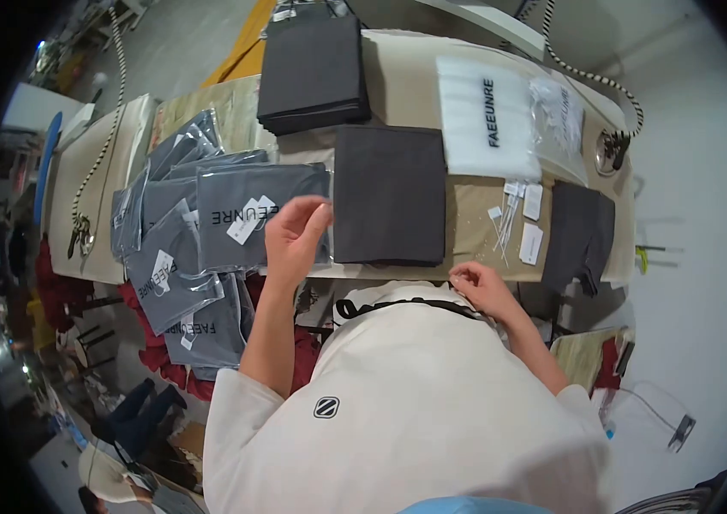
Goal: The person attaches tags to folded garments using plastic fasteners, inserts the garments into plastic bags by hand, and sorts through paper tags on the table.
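Note:
My left hand is over the right edge of a clear-bagged grey garment printed FAEEUNRE, its fingers curled and thumb close to the fingertips; whether it pinches anything is too small to tell. Just right of it lies a folded dark grey stack. My right hand is at the table's front edge by my waist, right of that stack, with its fingers bent; what it touches, if anything, is unclear. White tags with strings lie above and right of it on brown paper.
A taller dark stack stands at the back. White printed bags lie back right, a dark folded cloth at the right end. Several bagged garments pile up at left, overhanging the front edge. Striped cords hang at both sides.

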`<state>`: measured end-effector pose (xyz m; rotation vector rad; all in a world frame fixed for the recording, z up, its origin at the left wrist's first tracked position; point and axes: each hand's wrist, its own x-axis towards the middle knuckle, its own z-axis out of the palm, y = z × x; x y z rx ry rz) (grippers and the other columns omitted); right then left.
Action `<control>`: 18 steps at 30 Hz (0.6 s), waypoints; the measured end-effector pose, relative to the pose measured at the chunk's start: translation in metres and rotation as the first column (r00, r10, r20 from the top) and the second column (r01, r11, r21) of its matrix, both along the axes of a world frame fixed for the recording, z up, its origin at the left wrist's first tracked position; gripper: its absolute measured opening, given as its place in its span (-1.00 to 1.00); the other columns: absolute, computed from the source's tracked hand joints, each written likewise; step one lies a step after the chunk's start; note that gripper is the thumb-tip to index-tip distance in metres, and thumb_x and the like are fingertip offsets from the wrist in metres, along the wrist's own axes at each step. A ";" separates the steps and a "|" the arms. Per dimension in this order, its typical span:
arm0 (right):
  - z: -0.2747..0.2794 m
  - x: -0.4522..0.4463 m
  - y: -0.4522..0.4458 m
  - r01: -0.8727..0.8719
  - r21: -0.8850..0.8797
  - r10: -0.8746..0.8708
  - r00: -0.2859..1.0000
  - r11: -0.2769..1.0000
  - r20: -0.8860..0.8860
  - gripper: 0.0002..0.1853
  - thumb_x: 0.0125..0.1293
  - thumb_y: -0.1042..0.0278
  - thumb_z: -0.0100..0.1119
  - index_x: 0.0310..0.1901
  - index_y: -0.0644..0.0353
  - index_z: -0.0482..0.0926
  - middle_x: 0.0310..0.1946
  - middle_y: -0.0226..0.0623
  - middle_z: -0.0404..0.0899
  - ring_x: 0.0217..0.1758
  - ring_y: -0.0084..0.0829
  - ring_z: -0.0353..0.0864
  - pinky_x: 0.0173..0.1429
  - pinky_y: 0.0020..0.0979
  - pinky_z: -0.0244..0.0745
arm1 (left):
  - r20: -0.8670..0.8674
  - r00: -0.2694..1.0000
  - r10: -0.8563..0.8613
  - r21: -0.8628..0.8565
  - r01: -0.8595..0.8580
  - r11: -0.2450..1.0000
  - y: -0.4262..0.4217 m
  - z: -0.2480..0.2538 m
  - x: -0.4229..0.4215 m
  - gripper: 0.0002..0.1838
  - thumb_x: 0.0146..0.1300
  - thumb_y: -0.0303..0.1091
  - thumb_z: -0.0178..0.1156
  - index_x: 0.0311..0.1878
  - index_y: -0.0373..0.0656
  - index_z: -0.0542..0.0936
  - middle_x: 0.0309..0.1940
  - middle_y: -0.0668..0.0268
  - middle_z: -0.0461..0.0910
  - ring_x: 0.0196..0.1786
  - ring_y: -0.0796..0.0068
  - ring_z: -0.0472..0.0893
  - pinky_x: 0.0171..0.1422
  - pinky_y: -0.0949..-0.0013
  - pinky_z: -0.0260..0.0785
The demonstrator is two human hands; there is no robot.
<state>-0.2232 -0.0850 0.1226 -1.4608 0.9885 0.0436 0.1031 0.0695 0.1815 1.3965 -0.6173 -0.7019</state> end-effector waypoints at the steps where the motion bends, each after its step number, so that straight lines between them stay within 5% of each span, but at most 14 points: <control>1: 0.013 0.008 -0.001 -0.042 -0.015 0.042 0.999 0.999 -0.014 -0.76 0.46 0.34 0.28 0.03 0.30 0.64 -0.33 -0.47 0.62 -0.31 -0.68 0.50 -0.19 -0.54 0.45 | 0.015 0.996 -0.093 -0.104 0.094 0.990 -0.012 0.038 -0.009 -0.85 0.46 -0.55 0.11 -0.09 -0.34 0.66 -0.26 0.24 0.65 -0.24 0.53 0.59 -0.13 0.41 0.45; 3: 0.038 0.020 -0.006 -0.144 -0.046 0.142 0.989 0.988 -0.043 -0.75 0.48 0.34 0.27 0.06 0.30 0.64 -0.30 -0.42 0.64 -0.29 -0.67 0.53 -0.18 -0.52 0.48 | 0.352 0.891 -0.288 -0.381 0.417 0.825 -0.028 0.105 -0.026 -0.69 0.35 -0.70 -0.09 -0.03 -0.38 0.64 -0.26 0.12 0.64 -0.21 0.36 0.63 -0.17 0.36 0.48; 4: 0.045 0.021 -0.009 -0.149 -0.046 0.146 0.988 0.988 -0.047 -0.75 0.48 0.34 0.27 0.06 0.30 0.64 -0.30 -0.42 0.64 -0.29 -0.67 0.53 -0.18 -0.52 0.48 | 0.202 0.899 -0.388 -0.453 0.437 0.777 -0.024 0.135 -0.043 -0.79 0.29 -0.44 0.30 -0.14 -0.43 0.68 -0.21 0.10 0.71 -0.15 0.17 0.69 -0.08 0.24 0.53; 6: 0.055 0.022 -0.015 -0.161 -0.100 0.160 0.987 0.982 -0.015 -0.73 0.44 0.32 0.30 0.05 0.29 0.64 -0.31 -0.40 0.66 -0.32 -0.62 0.54 -0.19 -0.50 0.48 | 0.212 0.785 -0.583 -0.745 0.516 0.424 -0.042 0.172 -0.070 -0.86 0.29 -0.57 0.23 -0.15 -0.43 0.68 -0.21 0.01 0.70 -0.24 0.14 0.68 -0.11 0.19 0.59; 8: 0.057 0.013 -0.020 -0.188 -0.122 0.190 0.982 0.975 0.004 -0.72 0.42 0.30 0.31 0.05 0.28 0.65 -0.31 -0.39 0.67 -0.33 -0.60 0.55 -0.19 -0.48 0.49 | 0.220 0.711 -0.668 -0.824 0.502 0.263 -0.055 0.193 -0.092 -0.84 0.29 -0.70 0.14 -0.14 -0.42 0.67 -0.25 -0.03 0.67 -0.34 0.14 0.67 -0.16 0.17 0.63; 13: 0.051 -0.027 -0.042 -0.287 -0.239 0.282 0.958 0.928 -0.055 -0.72 0.43 0.31 0.30 0.06 0.28 0.64 -0.30 -0.38 0.68 -0.32 -0.59 0.56 -0.18 -0.47 0.50 | 0.240 0.483 -0.842 -0.850 0.524 0.058 -0.085 0.220 -0.131 -0.67 0.48 -0.21 0.20 0.08 -0.29 0.64 -0.04 0.09 0.66 -0.12 0.06 0.68 0.04 -0.08 0.53; 15: 0.036 -0.047 -0.046 -0.248 -0.205 0.244 0.969 0.947 -0.043 -0.73 0.43 0.33 0.30 0.06 0.29 0.64 -0.30 -0.40 0.67 -0.30 -0.60 0.56 -0.17 -0.47 0.50 | 0.233 0.436 -0.869 -0.856 0.516 0.029 -0.090 0.218 -0.144 -0.62 0.52 -0.11 0.21 0.12 -0.26 0.63 0.00 0.11 0.65 -0.08 0.04 0.68 0.08 -0.13 0.51; 18: 0.007 -0.073 -0.054 -0.154 -0.173 0.166 0.984 0.973 0.059 -0.74 0.44 0.34 0.30 0.06 0.29 0.64 -0.30 -0.43 0.67 -0.30 -0.62 0.55 -0.17 -0.47 0.50 | 0.197 0.774 -0.602 -0.759 0.509 0.406 -0.082 0.193 -0.147 -0.85 0.42 -0.44 0.25 -0.16 -0.37 0.68 -0.26 0.09 0.70 -0.25 0.24 0.67 -0.12 0.24 0.56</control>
